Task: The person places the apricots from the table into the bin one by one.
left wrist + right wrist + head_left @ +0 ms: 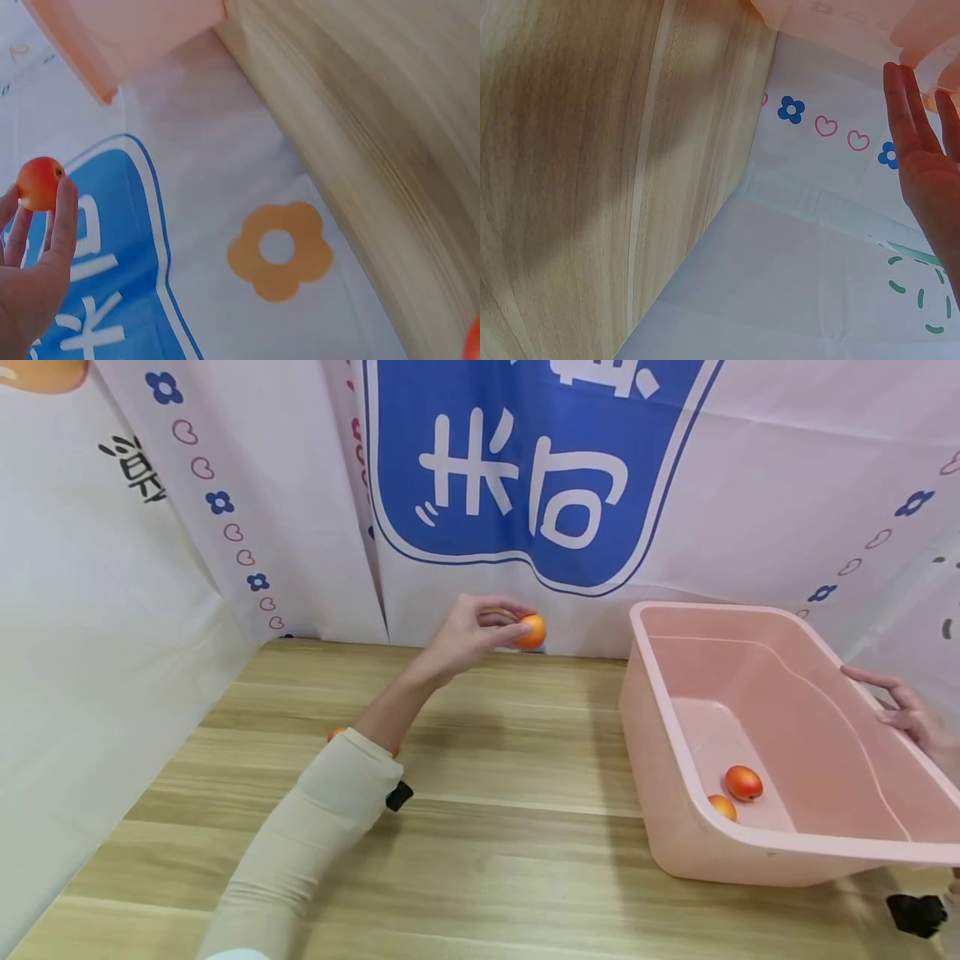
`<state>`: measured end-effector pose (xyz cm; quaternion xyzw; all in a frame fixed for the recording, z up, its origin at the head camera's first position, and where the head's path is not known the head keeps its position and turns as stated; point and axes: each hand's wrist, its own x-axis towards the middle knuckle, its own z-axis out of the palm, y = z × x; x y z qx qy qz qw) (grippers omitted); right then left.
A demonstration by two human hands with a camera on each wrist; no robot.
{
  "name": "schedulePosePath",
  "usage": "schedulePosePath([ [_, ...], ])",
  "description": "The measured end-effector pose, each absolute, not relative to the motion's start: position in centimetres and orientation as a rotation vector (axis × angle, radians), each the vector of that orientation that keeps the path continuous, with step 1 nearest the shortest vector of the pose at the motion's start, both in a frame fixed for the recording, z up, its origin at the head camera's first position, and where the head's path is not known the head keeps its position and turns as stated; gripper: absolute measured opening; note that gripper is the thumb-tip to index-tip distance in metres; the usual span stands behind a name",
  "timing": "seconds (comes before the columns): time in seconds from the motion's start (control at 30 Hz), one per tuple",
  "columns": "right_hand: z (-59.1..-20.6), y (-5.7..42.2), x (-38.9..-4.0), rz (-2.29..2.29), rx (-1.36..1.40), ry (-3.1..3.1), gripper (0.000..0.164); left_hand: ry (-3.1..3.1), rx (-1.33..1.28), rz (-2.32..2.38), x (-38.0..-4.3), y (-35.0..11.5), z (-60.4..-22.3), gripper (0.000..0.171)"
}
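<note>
In the head view my left hand (468, 631) pinches a small orange-red round fruit (532, 632) between thumb and fingertips. It is held up near the back of the table, left of a pink plastic basin (663, 793). The left wrist view shows this fruit with a small dark dimple at one end. My right hand (911, 714) holds the basin's right rim, and the right wrist view shows fingers reaching up against its outside. Inside the basin lie a redder fruit (743, 783) and an orange one (723, 807), partly hidden by the near rim.
Another red-orange fruit (337, 732) sits on the wooden table (510, 868), mostly hidden behind my left forearm. A white cloth with a blue printed panel (480, 539) hangs along the back edge. Pale cloth (90, 693) also covers the left side.
</note>
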<state>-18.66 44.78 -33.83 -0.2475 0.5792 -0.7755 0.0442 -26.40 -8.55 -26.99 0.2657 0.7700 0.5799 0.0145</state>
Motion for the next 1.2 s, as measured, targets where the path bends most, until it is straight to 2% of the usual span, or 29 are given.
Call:
schedulePosePath([
  [0.27, -34.0, 44.8, -18.9, -2.378, -0.776, 1.744, 0.073, 2.581, 1.006, 1.666, -25.7, -6.0, -26.5, 0.028],
  [0.47, -34.2, 45.2, -19.3, -2.326, -0.871, 1.784, 0.071, 2.457, 1.068, 1.713, -25.5, -3.1, -25.8, 0.028],
  [0.57, -34.3, 45.3, -19.3, -2.301, -0.902, 1.852, 0.076, 2.382, 1.051, 1.749, -25.3, -1.5, -25.7, 0.028],
  [0.77, -34.3, 45.1, -18.8, -2.327, -0.75, 2.013, 0.086, 2.241, 0.988, 1.83, -24.9, 1.5, -25.8, 0.031],
  [1.07, -33.7, 44.5, -17.9, -2.342, -0.531, 2.01, 0.08, 2.126, 1.018, 1.867, -24.3, 5.1, -25.4, 0.034],
  [1.2, -33.9, 44.5, -17.8, -2.371, -0.553, 1.89, 0.079, 2.096, 1.03, 1.849, -24.1, 6.7, -25.1, 0.032],
])
